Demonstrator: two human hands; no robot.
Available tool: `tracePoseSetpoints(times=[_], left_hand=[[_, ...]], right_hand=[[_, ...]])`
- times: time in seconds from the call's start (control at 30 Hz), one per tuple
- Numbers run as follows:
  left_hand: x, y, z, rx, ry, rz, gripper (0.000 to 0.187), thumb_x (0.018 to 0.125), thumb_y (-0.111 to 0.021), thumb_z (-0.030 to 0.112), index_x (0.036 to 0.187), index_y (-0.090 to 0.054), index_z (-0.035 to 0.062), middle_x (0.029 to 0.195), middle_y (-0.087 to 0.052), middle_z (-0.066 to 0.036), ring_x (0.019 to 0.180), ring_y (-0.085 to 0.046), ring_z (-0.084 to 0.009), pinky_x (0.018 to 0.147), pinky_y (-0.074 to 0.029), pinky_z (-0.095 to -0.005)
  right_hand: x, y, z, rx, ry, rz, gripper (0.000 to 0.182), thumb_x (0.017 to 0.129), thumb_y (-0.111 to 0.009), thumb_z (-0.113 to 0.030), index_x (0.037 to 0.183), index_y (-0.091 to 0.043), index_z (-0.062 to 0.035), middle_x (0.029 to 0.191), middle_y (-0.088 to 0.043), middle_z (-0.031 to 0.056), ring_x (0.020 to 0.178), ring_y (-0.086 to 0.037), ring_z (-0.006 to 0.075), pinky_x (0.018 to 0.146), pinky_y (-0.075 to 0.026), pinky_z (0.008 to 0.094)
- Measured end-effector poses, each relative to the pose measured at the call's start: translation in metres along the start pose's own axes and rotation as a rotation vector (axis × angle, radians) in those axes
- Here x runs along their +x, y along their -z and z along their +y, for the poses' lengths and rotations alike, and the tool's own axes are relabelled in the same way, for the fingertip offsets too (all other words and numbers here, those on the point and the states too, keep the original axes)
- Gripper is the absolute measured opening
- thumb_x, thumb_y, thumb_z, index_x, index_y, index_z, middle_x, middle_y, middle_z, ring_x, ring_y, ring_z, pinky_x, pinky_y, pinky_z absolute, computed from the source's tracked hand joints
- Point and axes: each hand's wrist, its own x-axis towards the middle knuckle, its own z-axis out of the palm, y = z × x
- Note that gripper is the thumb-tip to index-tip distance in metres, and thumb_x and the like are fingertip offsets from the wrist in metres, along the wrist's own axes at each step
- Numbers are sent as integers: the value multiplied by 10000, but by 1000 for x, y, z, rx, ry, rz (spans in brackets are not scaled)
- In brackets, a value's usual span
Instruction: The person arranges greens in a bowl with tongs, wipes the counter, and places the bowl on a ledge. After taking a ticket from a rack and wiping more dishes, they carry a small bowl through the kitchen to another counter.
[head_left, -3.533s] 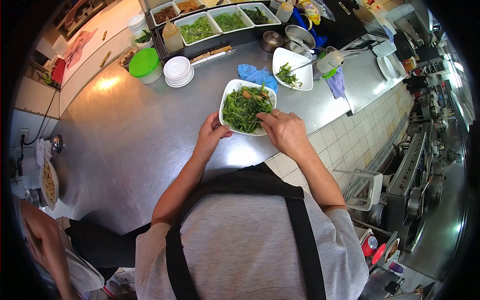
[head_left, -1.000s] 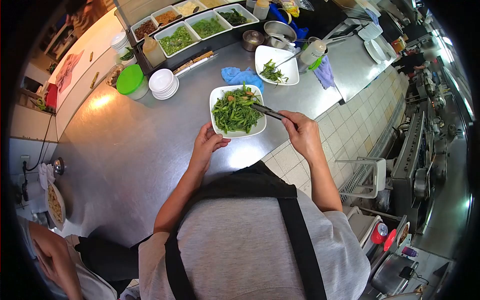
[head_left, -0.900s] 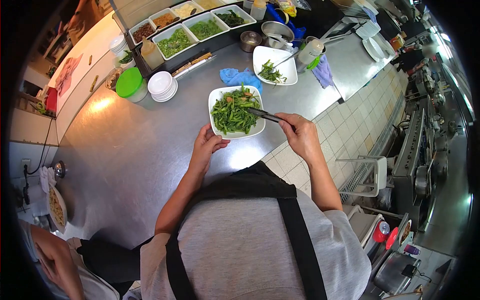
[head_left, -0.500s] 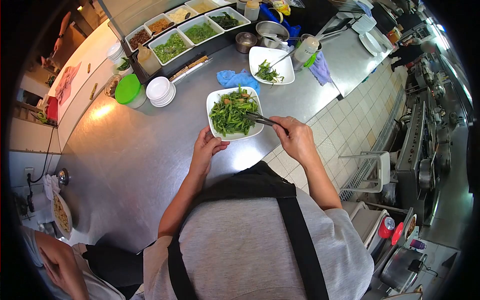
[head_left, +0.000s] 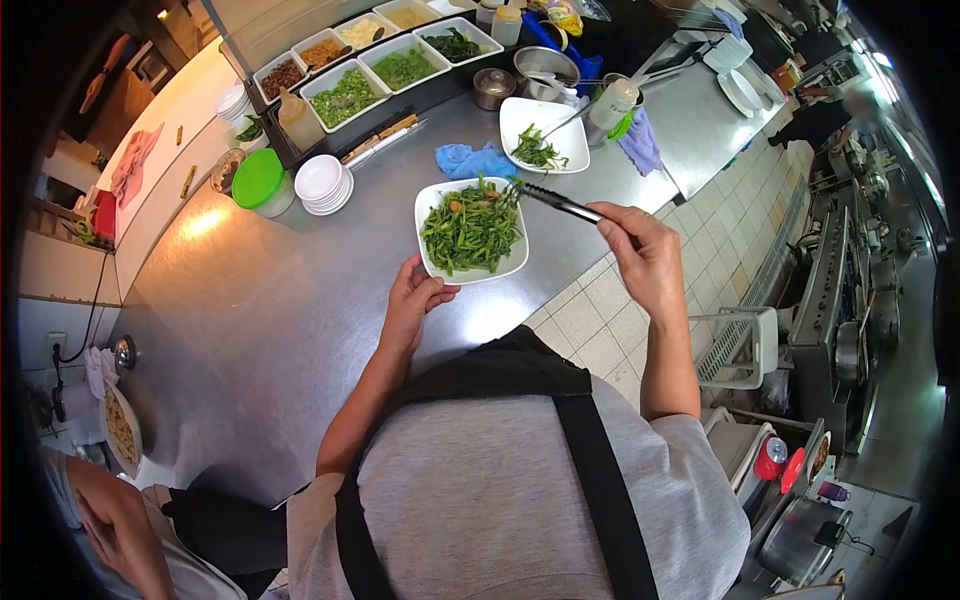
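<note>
A square white bowl (head_left: 425,262) stands on the steel counter, filled with cooked greens (head_left: 468,232) and a few orange-brown pieces. My left hand (head_left: 413,298) grips the bowl's near-left rim between thumb and fingers. In my right hand (head_left: 645,255) are black-and-silver tongs (head_left: 560,203), whose tips are at the bowl's upper-right edge by the greens. Whether the tips pinch any leaves is hard to tell. Behind the bowl is a second white dish (head_left: 577,150), with a smaller heap of greens and a utensil in it.
A blue cloth (head_left: 470,161) lies behind the bowl. Stacked small white plates (head_left: 322,183) and a green-lidded tub (head_left: 262,182) stand left. Ingredient trays (head_left: 345,95) line the back; a squeeze bottle (head_left: 613,102) is at back right. Another person's arm (head_left: 120,520) is at lower left.
My right hand and the tongs have moved up and right, from over the greens to the bowl's upper-right edge. My left hand remains on the rim.
</note>
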Motion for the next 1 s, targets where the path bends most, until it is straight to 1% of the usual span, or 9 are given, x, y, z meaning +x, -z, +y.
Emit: tracePoseSetpoints(times=[0.03, 0.2, 0.3, 0.43, 0.47, 0.6, 0.7, 0.8, 1.0], left_hand=[[0, 0, 0, 1, 1, 1, 515, 877, -523, 40, 1348, -326, -27, 1104, -593, -158, 898, -643, -215, 793, -528, -298], [1, 0, 1, 16, 13, 6, 509, 880, -524, 43, 1346, -332, -26, 1106, -592, -154, 908, -641, -214, 795, -526, -297], [0, 1, 0, 13, 9, 8, 508, 881, -529, 50, 1345, -335, -24, 1101, -594, -152, 909, -642, -213, 795, -526, -296], [0, 1, 1, 18, 9, 10, 506, 882, -531, 56, 1343, -339, -22, 1094, -597, -149, 907, -643, -212, 796, -526, -298], [0, 0, 1, 18, 7, 8, 505, 881, -531, 55, 1342, -340, -21, 1093, -597, -149, 906, -643, -212, 797, -526, -300], [-1, 0, 3, 23, 13, 0, 506, 877, -530, 57, 1341, -341, -18, 1086, -601, -150, 901, -643, -211, 800, -526, -306], [0, -1, 2, 17, 10, 9, 510, 874, -531, 61, 1341, -339, -18, 1079, -605, -152, 899, -643, -211, 802, -525, -307], [-1, -2, 5, 28, 17, 6, 518, 873, -530, 64, 1343, -334, -23, 1079, -605, -154, 903, -642, -211, 801, -523, -305], [0, -1, 2, 35, 10, 12, 534, 872, -531, 69, 1353, -321, -29, 1083, -603, -159, 902, -642, -210, 796, -526, -305]], right_hand=[[2, 3, -2, 12, 20, 23, 173, 831, -651, -60, 997, -694, -31, 756, -645, 124, 631, -587, 221, 602, -469, 309], [13, 16, -10, 21, 50, 125, 181, 842, -650, -64, 1015, -696, -42, 715, -617, 84, 622, -550, 148, 598, -444, 268], [25, 16, -3, -4, 14, 207, 183, 844, -646, -69, 1019, -695, -48, 746, -640, 93, 631, -563, 145, 605, -449, 267], [49, -7, 24, -71, 12, 309, 192, 846, -642, -90, 1029, -694, -62, 844, -684, 136, 658, -618, 195, 633, -481, 295], [55, -18, 45, -119, 84, 337, 189, 857, -632, -133, 1027, -690, -77, 877, -681, 142, 694, -646, 268, 635, -501, 342], [58, -39, 77, -585, 28, 40, 198, 876, -598, -220, 1017, -676, -104, 862, -655, 119, 740, -641, 330, 632, -506, 416], [46, -33, 60, -495, 23, 50, 180, 867, -605, -182, 1019, -680, -118, 810, -638, 111, 696, -631, 313, 618, -499, 406], [31, -20, 36, -372, 130, -95, 170, 847, -620, -143, 1003, -688, -127, 760, -615, 101, 645, -609, 297, 599, -489, 401], [3, -14, 25, -217, 141, -310, 183, 822, -649, -117, 999, -693, -105, 713, -599, 94, 621, -589, 253, 591, -472, 357]])
